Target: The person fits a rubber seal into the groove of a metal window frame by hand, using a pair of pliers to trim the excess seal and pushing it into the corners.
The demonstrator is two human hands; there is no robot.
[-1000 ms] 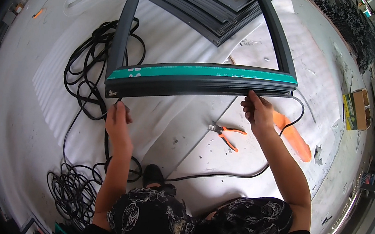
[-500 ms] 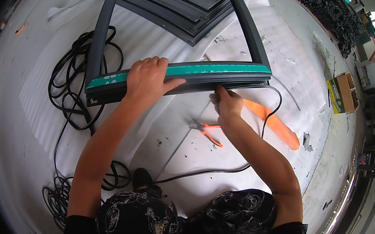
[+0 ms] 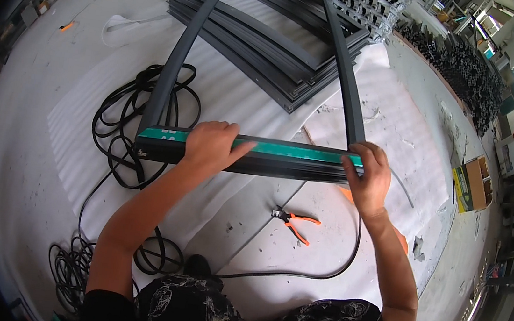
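Right grip (image 3: 370, 179) has shifted onto the frame's (image 3: 288, 167) corner.

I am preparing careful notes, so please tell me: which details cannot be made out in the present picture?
Head view, all items:
- Green strip: part is hidden under the left hand.
- Dark frame: its near right corner is covered by the right hand.
- Orange piece: partly hidden behind the right hand and forearm.
- Black cord: whether it meets the frame is hidden by the right hand.
- Open carton: contents too small to tell.
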